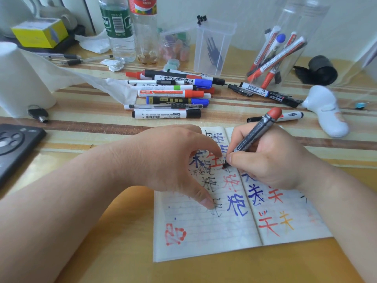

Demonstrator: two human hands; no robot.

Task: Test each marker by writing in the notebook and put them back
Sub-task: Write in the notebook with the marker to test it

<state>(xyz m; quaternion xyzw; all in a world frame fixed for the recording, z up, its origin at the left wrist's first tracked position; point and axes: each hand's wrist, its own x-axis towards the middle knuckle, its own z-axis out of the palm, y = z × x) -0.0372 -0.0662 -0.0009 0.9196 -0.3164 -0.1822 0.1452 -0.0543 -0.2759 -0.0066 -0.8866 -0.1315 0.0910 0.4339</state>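
— Where's the marker?
— In my right hand, fingers curled round the grey barrel low down, its red tip touching the notebook near the fold.
— And the left hand?
— Spread, gripping nothing. Thumb and forefinger press the left page flat.
— Handling?
— Light, stiff, smooth plastic, I'd judge, so grip near the tip. The paper looks thin and soft. The pile lies beyond the notebook.

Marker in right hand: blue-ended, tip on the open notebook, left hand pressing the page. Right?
Not blue. The head view shows the marker in the right hand has a red end. Its tip is on the open notebook, with the left hand pressing the page.
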